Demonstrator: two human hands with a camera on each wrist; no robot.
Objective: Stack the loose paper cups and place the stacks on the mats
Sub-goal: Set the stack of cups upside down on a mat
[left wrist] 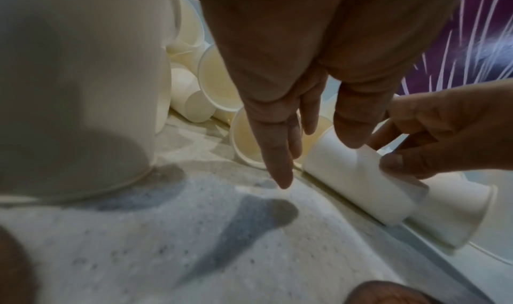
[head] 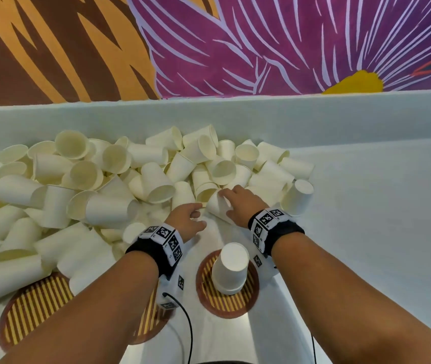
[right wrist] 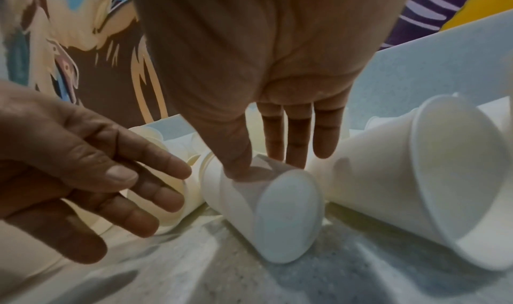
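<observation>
Gathering is the step in hand: the right hand [head: 238, 203] has its grip curled round a paper cup [head: 215, 204] that lies on its side at the near edge of the heap of loose cups [head: 83, 179], thumb pressing the cup's wall and fingers over the far side, as the right wrist view shows with the cup's base turned toward the camera. The left hand [head: 186, 219] hovers just beside it, grip spread and relaxed, holding nothing; in the left wrist view its fingers [left wrist: 280, 155] point down toward the bare tabletop [head: 366, 206] and do not touch the cup. On the near mat [head: 226, 306], between the 2 forearms, a short inverted stack [head: 231, 269] stands base up; how many cups it holds cannot be told. A second mat [head: 33, 308] at the left is partly overlapped by spilled cups and carries no upright stack. 1 more inverted cup [head: 297, 197] stands alone just right of the right hand. By my reading the task is at an early stage, since most cups lie loose. The next move likely calls for lifting the gripped cup clear of its neighbours, turning it mouth down and nesting it squarely over another, with a light squeeze, since the thin wall already dents under the thumb.
</observation>
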